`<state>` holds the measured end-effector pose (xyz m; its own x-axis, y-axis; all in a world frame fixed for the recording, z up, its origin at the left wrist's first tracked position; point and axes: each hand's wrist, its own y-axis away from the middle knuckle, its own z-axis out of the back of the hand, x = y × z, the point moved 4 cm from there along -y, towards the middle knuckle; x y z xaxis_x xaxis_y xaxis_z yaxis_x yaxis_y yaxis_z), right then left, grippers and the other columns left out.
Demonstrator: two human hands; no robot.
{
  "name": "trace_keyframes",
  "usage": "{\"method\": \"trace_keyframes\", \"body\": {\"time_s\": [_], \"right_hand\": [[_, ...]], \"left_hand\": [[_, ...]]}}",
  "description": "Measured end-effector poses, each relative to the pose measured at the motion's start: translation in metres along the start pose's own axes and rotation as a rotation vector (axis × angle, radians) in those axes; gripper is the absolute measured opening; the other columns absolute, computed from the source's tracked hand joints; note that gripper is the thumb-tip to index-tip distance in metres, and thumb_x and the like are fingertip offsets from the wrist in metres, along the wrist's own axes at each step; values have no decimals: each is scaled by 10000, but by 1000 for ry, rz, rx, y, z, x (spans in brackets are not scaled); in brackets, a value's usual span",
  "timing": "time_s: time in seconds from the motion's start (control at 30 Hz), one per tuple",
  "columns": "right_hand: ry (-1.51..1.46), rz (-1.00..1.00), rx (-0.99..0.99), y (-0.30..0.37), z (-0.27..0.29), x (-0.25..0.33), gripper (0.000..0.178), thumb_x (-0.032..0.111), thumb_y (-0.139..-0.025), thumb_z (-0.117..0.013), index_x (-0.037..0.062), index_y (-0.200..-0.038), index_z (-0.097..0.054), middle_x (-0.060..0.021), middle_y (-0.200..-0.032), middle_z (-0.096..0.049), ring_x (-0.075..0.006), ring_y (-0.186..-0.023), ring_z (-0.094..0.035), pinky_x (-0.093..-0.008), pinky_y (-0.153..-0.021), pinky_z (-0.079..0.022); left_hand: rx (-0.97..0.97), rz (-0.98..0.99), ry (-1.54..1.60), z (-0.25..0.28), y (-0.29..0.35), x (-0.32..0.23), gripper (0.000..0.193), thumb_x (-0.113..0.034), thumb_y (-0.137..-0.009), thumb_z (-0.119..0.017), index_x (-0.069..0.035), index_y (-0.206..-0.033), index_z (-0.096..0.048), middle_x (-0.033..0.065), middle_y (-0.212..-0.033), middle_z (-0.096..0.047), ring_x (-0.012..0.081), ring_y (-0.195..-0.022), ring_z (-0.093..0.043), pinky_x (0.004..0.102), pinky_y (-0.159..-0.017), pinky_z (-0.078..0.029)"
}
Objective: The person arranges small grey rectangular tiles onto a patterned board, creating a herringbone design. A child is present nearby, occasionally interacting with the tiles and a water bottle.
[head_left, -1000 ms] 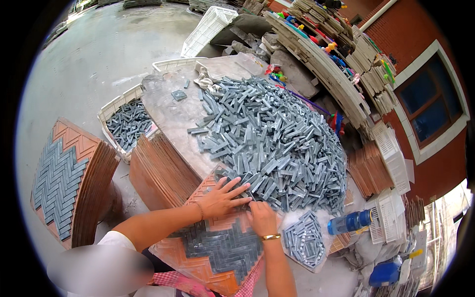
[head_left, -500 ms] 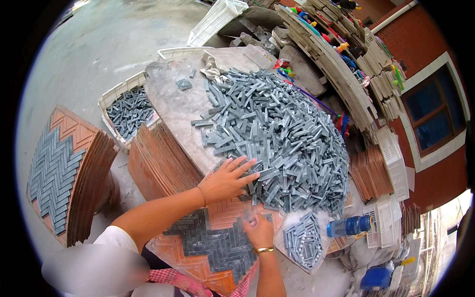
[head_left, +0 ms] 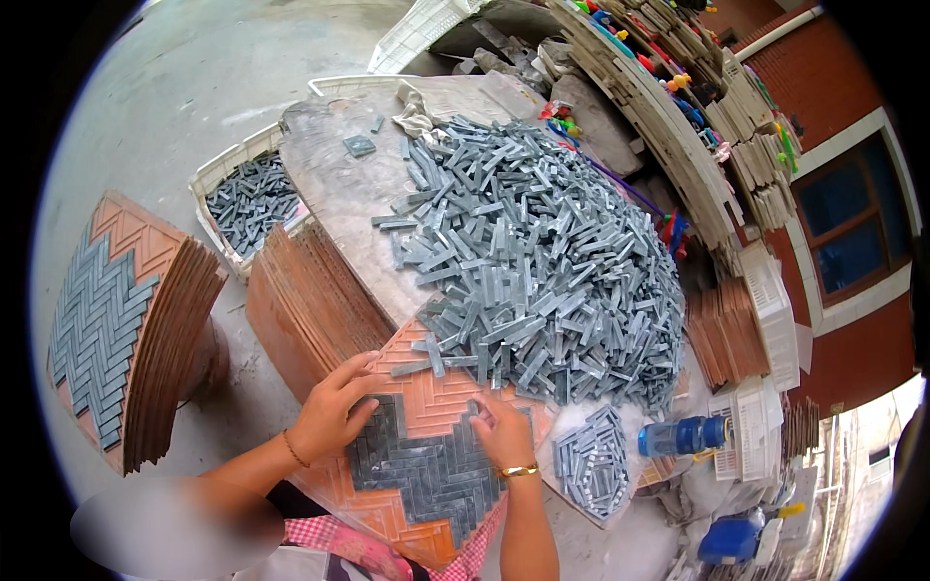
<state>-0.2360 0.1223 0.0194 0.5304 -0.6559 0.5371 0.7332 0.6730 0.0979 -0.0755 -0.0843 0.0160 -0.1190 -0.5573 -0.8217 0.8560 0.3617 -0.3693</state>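
An orange herringbone mould board (head_left: pixel 423 395) lies in front of me, its middle band filled with dark grey tile strips (head_left: pixel 426 474). At the board's left edge is my left hand (head_left: pixel 334 412), thumb and fingers apart, nearest the end of the grey band. My right hand (head_left: pixel 506 434) is over the band's upper right part. Its thumb and fingers are bent together at the tiles, and whatever they pinch is hidden. Beyond both hands rises a large heap of loose grey tile strips (head_left: pixel 542 261); a few strips have slid onto the board's far edge.
Stacked orange boards (head_left: pixel 310 300) stand left of the work board; another stack carries a filled board (head_left: pixel 102 329). A white crate (head_left: pixel 208 179) holds more strips. To the right are a small tray of strips (head_left: pixel 593 460), a blue bottle (head_left: pixel 683 436) and white crates (head_left: pixel 751 431).
My left hand has moved from the heap's near edge back toward me, to the board's left side. Loose strips now lie on the board's far edge. My right hand stays at the tile band.
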Motion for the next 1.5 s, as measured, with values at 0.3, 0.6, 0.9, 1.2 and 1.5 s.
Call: {"method": "trace_keyframes", "body": {"time_s": [0.3, 0.6, 0.9, 1.2, 1.5], "right_hand": [[-11, 54, -194, 0, 9, -18, 225, 83, -752, -693, 37, -969, -656, -110, -756, -661, -203, -628, -622, -294, -600, -488], [-34, -138, -206, 11, -12, -10, 231, 131, -722, -724, 78, -932, -642, -83, -709, -651, -250, -643, -634, -343, -589, -490], [-161, -71, -140, 1, -2, -21, 303, 80, -734, -712, 74, -1025, -627, -75, -719, -643, -228, -656, -622, -336, -599, -475], [-163, 30, 71, -25, -5, -26, 251, 37, -730, -694, 46, -975, -642, -71, -732, -626, -227, -640, -574, -319, -609, -453], [-187, 225, -35, -9, 8, -11, 248, 28, -734, -685, 44, -979, -657, -98, -853, -627, -242, -747, -594, -317, -675, -467]], "left_hand": [[16, -10, -31, 11, 11, -2, 248, -17, -761, -640, -48, -1006, -617, 149, -1162, -565, 329, -969, -603, 361, -809, -508], [158, -60, -8, -8, 27, -14, 200, -31, -759, -651, -59, -957, -639, 103, -1090, -614, 284, -925, -621, 342, -767, -519], [281, -175, 52, -39, 45, -31, 223, -60, -739, -674, -70, -961, -656, 87, -1074, -628, 270, -931, -626, 350, -775, -519], [576, -484, -286, -109, 33, -67, 499, -196, -804, -589, -8, -1253, -481, 130, -1371, -423, 256, -1293, -374, 430, -1041, -322], [518, -281, -471, -113, 13, -42, 646, -310, -789, -639, 11, -1311, -434, 143, -1404, -384, 270, -1320, -330, 469, -1080, -246]]}}
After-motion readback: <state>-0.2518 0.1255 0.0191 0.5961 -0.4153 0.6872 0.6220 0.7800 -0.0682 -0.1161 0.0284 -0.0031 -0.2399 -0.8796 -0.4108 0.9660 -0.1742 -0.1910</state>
